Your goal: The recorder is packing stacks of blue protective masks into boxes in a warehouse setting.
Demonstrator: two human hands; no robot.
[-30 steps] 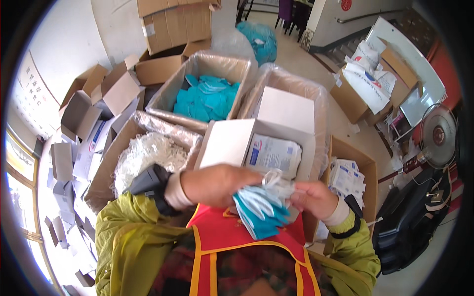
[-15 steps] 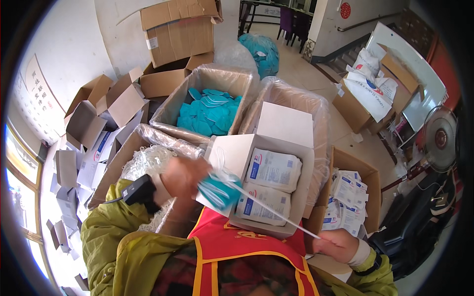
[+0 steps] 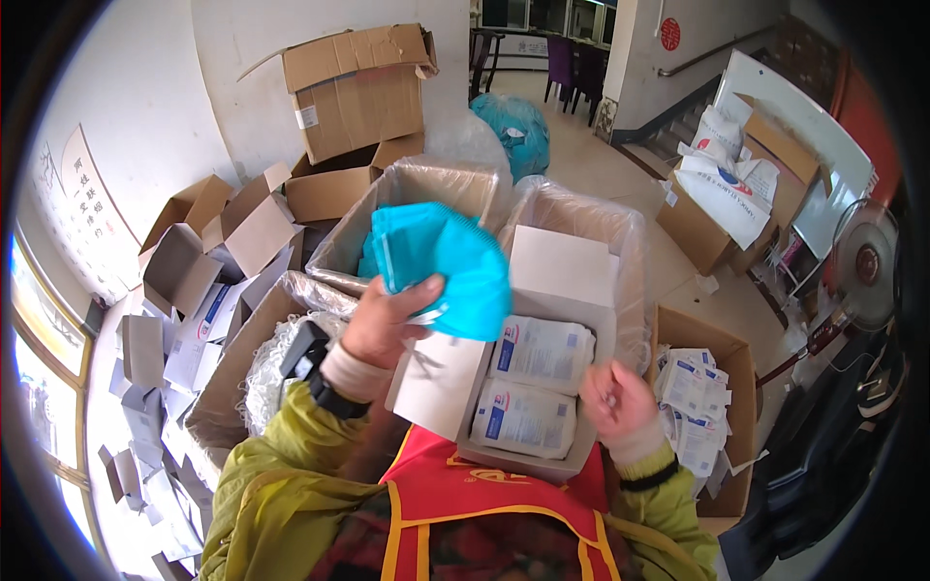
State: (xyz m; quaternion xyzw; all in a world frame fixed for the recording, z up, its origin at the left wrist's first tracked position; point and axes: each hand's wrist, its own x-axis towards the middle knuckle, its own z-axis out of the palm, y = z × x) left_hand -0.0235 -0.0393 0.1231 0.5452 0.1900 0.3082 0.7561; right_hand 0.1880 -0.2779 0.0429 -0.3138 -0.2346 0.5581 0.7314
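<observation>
- With twelve o'clock pointing away from us, we take the white carton (image 3: 562, 259) as the centre of the dial.
- We locate the mask bundle (image 3: 446, 261) at ten to eleven o'clock, raised above the carton's left flap and in front of the plastic-lined box (image 3: 467, 189).
- We note its finish: bright, even teal, slightly blurred at the lower right.
- We note its form: flat and fan-like, with a nearly straight edge at nine o'clock and a broad curve from twelve round to three.
- We see layered edges along its left side and a small white patch at the lower edge, near the thumb.
- Our left hand (image 3: 380, 324) grasps the bundle at its lower left, thumb on the near face.
- Our right hand (image 3: 620, 399) is at three to four o'clock, beside the carton's right wall, fingers curled; we cannot tell whether they pinch anything.
- Inside the carton we find two white-and-blue packets (image 3: 541, 354), one beyond the other.
- At nine o'clock we have white straps (image 3: 276, 373) in a box; at four, a brown carton (image 3: 738, 387) containing more packets.
</observation>
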